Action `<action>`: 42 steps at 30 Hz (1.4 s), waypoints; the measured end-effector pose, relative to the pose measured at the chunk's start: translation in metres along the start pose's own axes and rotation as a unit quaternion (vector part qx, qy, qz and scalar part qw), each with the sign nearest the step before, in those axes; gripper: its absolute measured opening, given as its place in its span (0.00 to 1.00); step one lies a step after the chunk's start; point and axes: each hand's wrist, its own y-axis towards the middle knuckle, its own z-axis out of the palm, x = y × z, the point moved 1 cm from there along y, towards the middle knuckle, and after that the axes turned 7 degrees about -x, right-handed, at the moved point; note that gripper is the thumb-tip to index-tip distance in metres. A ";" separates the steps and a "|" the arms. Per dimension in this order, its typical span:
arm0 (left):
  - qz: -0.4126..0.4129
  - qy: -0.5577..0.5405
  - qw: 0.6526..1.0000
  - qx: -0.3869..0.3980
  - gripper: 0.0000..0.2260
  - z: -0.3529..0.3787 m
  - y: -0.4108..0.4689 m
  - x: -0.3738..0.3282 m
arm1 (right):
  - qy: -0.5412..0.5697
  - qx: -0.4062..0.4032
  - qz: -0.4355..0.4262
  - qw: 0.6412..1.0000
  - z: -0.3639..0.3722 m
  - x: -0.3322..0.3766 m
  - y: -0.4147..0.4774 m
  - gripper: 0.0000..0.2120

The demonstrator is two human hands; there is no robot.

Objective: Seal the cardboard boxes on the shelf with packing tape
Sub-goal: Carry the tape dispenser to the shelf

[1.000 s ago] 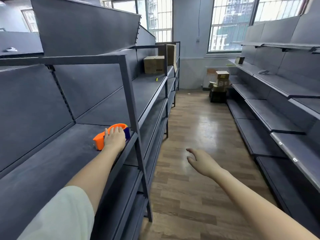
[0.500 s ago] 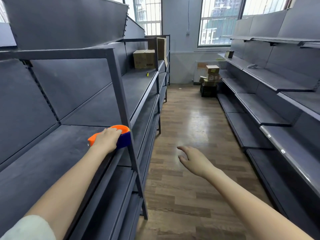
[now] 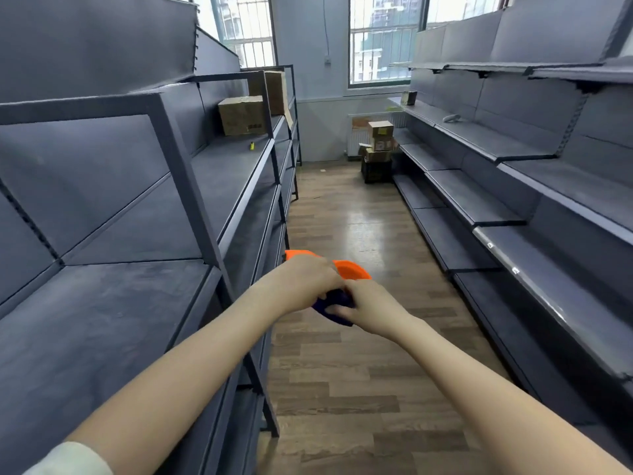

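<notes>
**Grey shelving aisle: tape in hand, boxes far ahead**

Both hands hold the hard plastic tape dispenser (image 3: 346,271) over the plank floor (image 3: 342,389). The left hand (image 3: 305,282) curls over its orange top, and the right hand (image 3: 371,310) grips its blue underside. The matte cardboard boxes (image 3: 241,115) sit well ahead on the left metal shelf (image 3: 233,173), on the left arm's side.

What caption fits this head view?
Left hand and right hand hold the tape dispenser over the aisle; cardboard boxes sit ahead.
</notes>
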 end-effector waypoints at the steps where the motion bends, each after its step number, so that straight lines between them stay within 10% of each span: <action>1: 0.009 0.011 1.000 0.004 0.13 -0.001 0.011 -0.002 | -0.007 -0.001 0.020 1.000 -0.005 -0.007 0.000 0.13; 12: 0.047 -0.091 0.980 -0.169 0.17 0.061 0.130 0.002 | 0.011 -0.108 0.120 0.987 -0.041 -0.130 0.037 0.04; 18: -0.055 -0.105 0.934 -0.337 0.12 0.093 0.222 0.043 | 0.212 -0.089 0.183 0.956 -0.072 -0.219 0.108 0.05; 25: -0.239 -0.255 0.900 -0.260 0.20 0.141 0.314 0.082 | 0.371 -0.044 0.211 0.903 -0.092 -0.305 0.210 0.04; 42: -0.280 -0.360 0.858 -0.236 0.32 0.305 0.524 0.362 | 0.389 -0.013 0.200 0.899 -0.047 -0.452 0.579 0.02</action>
